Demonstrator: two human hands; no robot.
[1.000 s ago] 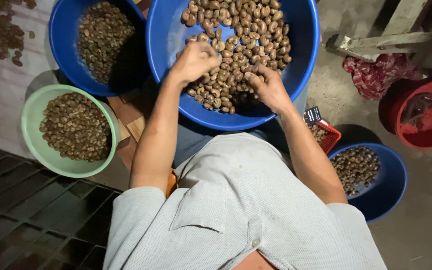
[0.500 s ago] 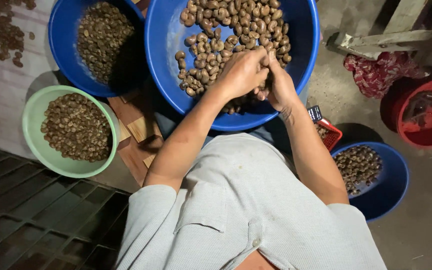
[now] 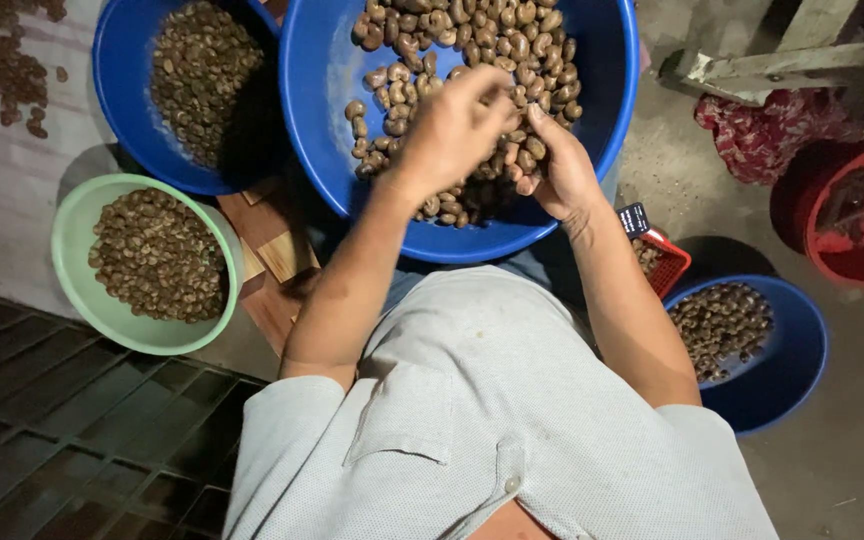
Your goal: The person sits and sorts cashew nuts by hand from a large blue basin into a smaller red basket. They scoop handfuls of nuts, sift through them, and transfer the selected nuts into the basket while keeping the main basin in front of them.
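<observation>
A large blue basin (image 3: 312, 90) of brown kidney-shaped nuts (image 3: 472, 40) is seen at 12 o'clock, resting against the person's lap. Both hands are brought together over the nuts near the basin's middle. The left hand (image 3: 452, 130) is curled, its fingertips closed toward the right hand; whether a nut is pinched there cannot be told. The right hand (image 3: 557, 170) is cupped with its fingers bent in against the left, touching the nuts beneath it.

A second blue basin (image 3: 122, 110) filled with smaller dark kernels is set at 10 o'clock, just beside the large one. A pale green bowl (image 3: 77, 290) of similar kernels is placed at 9 o'clock. Another blue bowl (image 3: 797, 370), partly filled, lies at 4 o'clock, with a small red basket (image 3: 674, 262) between it and the large basin. A red tub (image 3: 832, 215) and a red patterned cloth (image 3: 762, 135) are found at 2 o'clock.

The ground is bare grey concrete (image 3: 852, 470) on the right. Dark tiles (image 3: 62, 440) are laid at 8 o'clock, and wooden blocks (image 3: 277, 250) are seen under the basins. Loose nuts (image 3: 7, 60) are scattered at 10 o'clock. The scene is dimly lit.
</observation>
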